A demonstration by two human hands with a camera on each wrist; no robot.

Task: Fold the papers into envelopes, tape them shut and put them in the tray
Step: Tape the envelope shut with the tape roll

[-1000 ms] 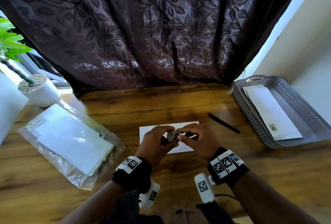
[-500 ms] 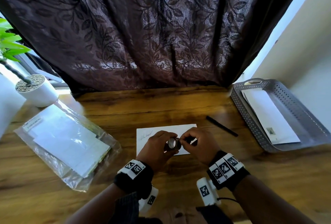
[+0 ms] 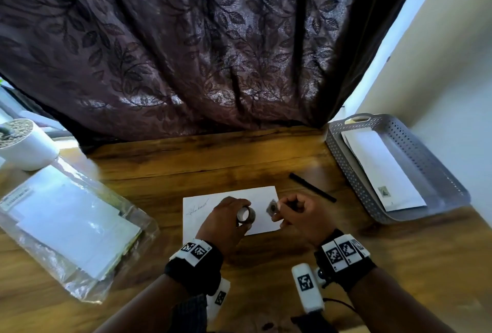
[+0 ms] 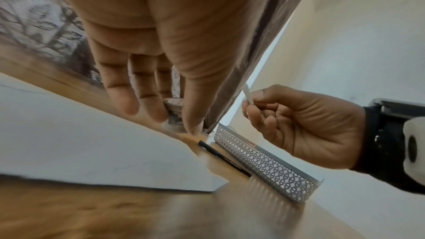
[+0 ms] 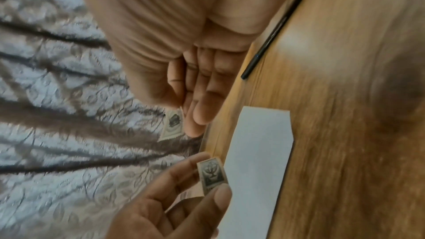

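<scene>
A white folded envelope (image 3: 255, 194) with handwriting at its left end lies on the wooden table in front of me. Just above it, my left hand (image 3: 237, 215) grips a small roll of stamp-patterned tape (image 3: 246, 215). My right hand (image 3: 282, 212) is a little to the right and pinches a torn-off stamp-like piece (image 3: 273, 207) between thumb and forefinger. In the right wrist view the piece (image 5: 172, 124) hangs from the fingertips, with the roll (image 5: 211, 172) below it. A grey perforated tray (image 3: 343, 162) at the right holds a finished envelope (image 3: 380, 170).
A black pen (image 3: 312, 191) lies between the envelope and the tray. A clear plastic bag of white papers (image 3: 69, 228) sits at the left, with a white plant pot (image 3: 24, 143) behind it. A dark leaf-patterned curtain hangs along the table's far edge.
The hands were together on the roll; now they have drawn apart. The right hand has moved right with a separated piece while the left keeps the roll.
</scene>
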